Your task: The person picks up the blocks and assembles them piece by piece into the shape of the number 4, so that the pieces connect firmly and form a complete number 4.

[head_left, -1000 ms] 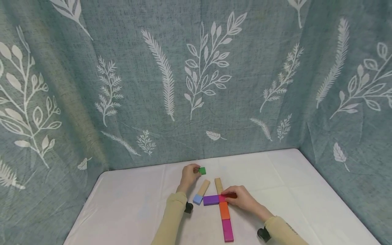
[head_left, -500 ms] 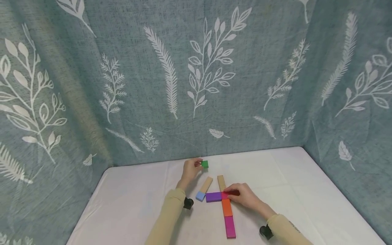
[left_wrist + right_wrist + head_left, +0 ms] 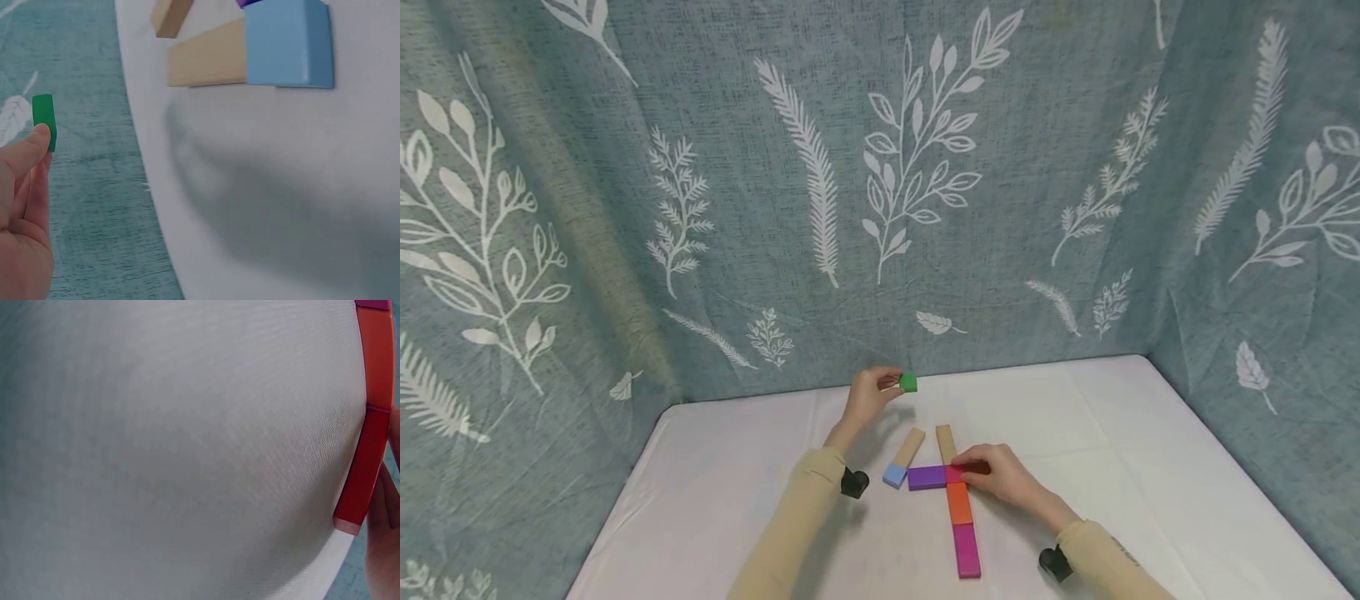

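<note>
My left hand [image 3: 867, 397] pinches a small green block [image 3: 908, 382] between thumb and fingers, held above the table's far edge; the left wrist view shows the same green block [image 3: 44, 122] at the fingertips. With thumb and fingertips, my right hand [image 3: 1006, 479] grips a red block [image 3: 953, 473] lying on the table. Most of that block is covered by the hand from above, but its long red side [image 3: 364, 472] shows in the right wrist view. Touching its left end is a purple block [image 3: 927, 477]. An orange block [image 3: 959, 503] and a magenta block [image 3: 967, 551] run in line toward me.
A natural wood block [image 3: 945, 443] extends back from the red one. Left of it, another wood block [image 3: 910, 447] lies slanted, with a light blue block [image 3: 894, 476] at its near end. The white-covered table [image 3: 730, 500] meets a patterned teal curtain [image 3: 820, 208].
My left hand has risen and moved away toward the far edge with the green block, which was lower over the table before. My right hand stays at the red block. The head view has shifted slightly.
</note>
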Available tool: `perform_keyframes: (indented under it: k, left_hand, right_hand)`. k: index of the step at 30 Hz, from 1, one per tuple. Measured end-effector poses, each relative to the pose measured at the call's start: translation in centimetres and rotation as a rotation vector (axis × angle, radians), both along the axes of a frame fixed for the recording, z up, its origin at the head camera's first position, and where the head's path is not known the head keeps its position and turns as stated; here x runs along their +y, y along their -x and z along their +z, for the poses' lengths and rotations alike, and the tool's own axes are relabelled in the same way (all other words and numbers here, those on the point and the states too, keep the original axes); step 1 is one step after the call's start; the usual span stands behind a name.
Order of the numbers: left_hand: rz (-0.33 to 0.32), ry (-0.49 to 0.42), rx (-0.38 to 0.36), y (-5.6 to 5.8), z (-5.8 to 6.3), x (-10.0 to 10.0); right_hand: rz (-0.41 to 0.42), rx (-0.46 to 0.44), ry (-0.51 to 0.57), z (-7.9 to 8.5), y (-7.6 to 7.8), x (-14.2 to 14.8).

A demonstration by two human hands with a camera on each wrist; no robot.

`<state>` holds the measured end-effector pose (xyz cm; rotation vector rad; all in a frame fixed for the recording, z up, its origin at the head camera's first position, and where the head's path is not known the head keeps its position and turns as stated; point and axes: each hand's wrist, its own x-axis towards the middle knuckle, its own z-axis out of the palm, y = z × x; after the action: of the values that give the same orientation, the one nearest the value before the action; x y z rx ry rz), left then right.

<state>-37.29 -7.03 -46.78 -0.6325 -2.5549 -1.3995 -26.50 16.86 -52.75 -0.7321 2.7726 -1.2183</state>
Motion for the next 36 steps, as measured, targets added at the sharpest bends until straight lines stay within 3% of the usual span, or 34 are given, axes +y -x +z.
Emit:
perform_keyframes:
  k: [9,14,25,36]
  left_hand:
    - [-0.049,-0.001,0.029,-0.2,1.9,-0.1]
    - [-0.096,0.008,0.02,-0.3,2.1,0.1]
    - [-0.186,0.089,-0.042,-0.4,-0.1,0.4]
    - [-0.221,0.192,-0.058,-0.6,-2.2,0.6]
  right_hand:
    - [-0.004,0.007,-0.001,0.0,-0.1,0.0]
    - [-0.002,0.029,-0.001,-0.1,-0.1,0.0]
    - [0.003,0.007,0.004,-0.4,-0.2,0.0]
    - [-0.002,0.017,0.007,-0.5,-0.1,0.0]
